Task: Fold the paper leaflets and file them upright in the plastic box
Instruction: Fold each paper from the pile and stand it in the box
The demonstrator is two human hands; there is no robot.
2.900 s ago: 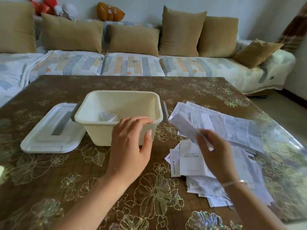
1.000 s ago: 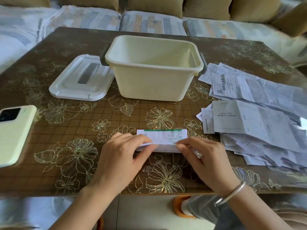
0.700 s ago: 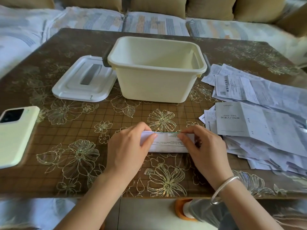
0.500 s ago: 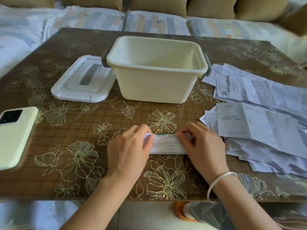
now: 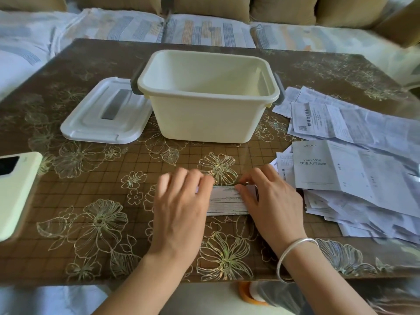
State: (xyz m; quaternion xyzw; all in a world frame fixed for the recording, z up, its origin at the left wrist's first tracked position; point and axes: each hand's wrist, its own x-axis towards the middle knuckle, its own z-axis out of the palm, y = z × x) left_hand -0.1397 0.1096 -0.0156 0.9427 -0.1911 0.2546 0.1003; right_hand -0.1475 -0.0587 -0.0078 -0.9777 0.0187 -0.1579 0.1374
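One folded leaflet (image 5: 227, 201) lies flat at 6 o'clock of the plastic box (image 5: 204, 119), left hand (image 5: 181, 208) pressing its left end with blurred, extended fingers, right hand (image 5: 270, 201) pinching its upper edge: creasing appears in hand, and filing next requires standing it upright inside.

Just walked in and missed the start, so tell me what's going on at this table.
A person is folding one leaflet flat on the table. The left hand, blurred, lies over its left end, and the right hand seems to pinch its top edge. The plastic box stands open behind it, with the lid lying on the table to its left. A pile of loose leaflets waits on the right, and a phone lies at the left edge.
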